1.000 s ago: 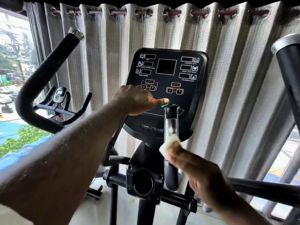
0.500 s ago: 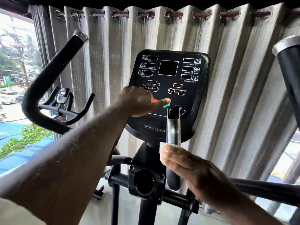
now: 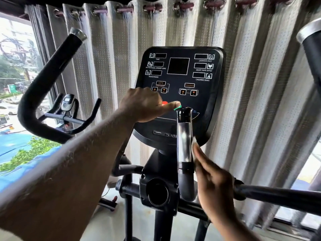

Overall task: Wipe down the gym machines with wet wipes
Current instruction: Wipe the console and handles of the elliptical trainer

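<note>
A black elliptical console (image 3: 205, 105) stands in front of me against the curtain. In front of it rises an upright grip (image 3: 184, 141) with a chrome sensor band. My left hand (image 3: 144, 105) rests on the console's lower part, fingers curled and thumb stretched right toward a green button beside the grip's top. My right hand (image 3: 213, 181) holds a white wet wipe (image 3: 194, 142) against the right side of the chrome band. Only the wipe's top edge shows above my fingertips.
A curved black moving handlebar (image 3: 43, 87) arcs at the left, and another one (image 3: 311, 49) stands at the far right. A black crossbar (image 3: 278, 197) runs right from the hub. A spin bike (image 3: 67, 108) stands by the window behind. Grey curtain (image 3: 112, 66) hangs across the back.
My right hand has slid the wipe from the grip's front and left round to its right side. My left hand has stayed on the console. The view has shifted slightly.
</note>
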